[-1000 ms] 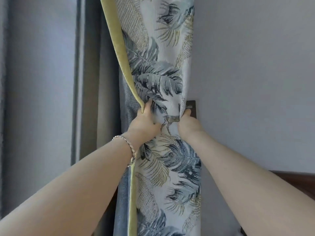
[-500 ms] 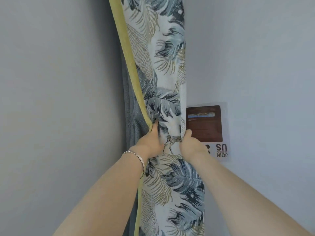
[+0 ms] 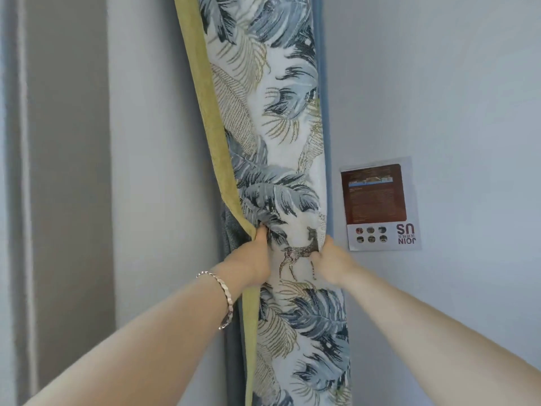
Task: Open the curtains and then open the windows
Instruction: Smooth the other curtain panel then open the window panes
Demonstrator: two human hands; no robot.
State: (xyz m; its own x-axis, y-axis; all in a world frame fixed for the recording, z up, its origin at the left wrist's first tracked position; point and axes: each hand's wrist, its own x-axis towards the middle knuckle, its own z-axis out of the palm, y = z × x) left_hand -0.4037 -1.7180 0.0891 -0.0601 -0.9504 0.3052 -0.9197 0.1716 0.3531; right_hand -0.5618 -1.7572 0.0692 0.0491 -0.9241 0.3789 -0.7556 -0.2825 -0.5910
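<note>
A curtain [image 3: 281, 118] with blue and gold leaf print and a yellow-green edge band hangs bunched into a narrow column against the wall. My left hand [image 3: 251, 259] grips its left side at the yellow edge. On the other side, my right hand [image 3: 330, 259] grips the curtain just beside a small deer motif. Both hands squeeze the fabric together at the same height. A bracelet sits on my left wrist. No window pane is clearly in view.
An upside-down poster [image 3: 380, 203] reading "JOIN US" is stuck to the pale wall right of the curtain. A grey vertical frame [image 3: 20, 200] runs down the far left. Grey-blue lining [image 3: 231, 235] shows behind the curtain.
The view has swung right and upward: the poster has come fully into sight and the dark furniture at lower right has left the frame. Both hands keep the same grip on the bunched curtain.
</note>
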